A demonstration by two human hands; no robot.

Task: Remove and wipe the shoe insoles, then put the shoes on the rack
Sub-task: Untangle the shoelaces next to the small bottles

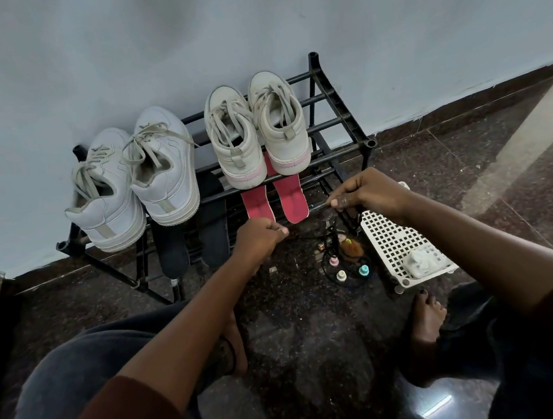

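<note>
Black rack (333, 118) stands against the wall (247, 23), top tier loaded. White low-top pair (134, 180) on the left side, heels toward the camera, laces loose. High-top pair (257, 128) with pink sole edging on the right side, side by side and touching.

Pink insoles (274, 202) are out of the shoes, lying on the lower tier under the high-tops, ends poking forward past the front bar. Dark insoles (190, 239) lean below the low-tops, lower ends near the floor (299, 327).

Left hand (259, 237): grip clenched on the rack's lower front bar, just below the left pink insole. Right hand (366, 192): grip clenched on the same bar at the rack's right end, fingers curled over it.

White perforated tray (388, 234) sits on the floor right of the rack, with a crumpled white cloth (424, 261) on its near end. Small clutter beside it; can't resolve what.
</note>
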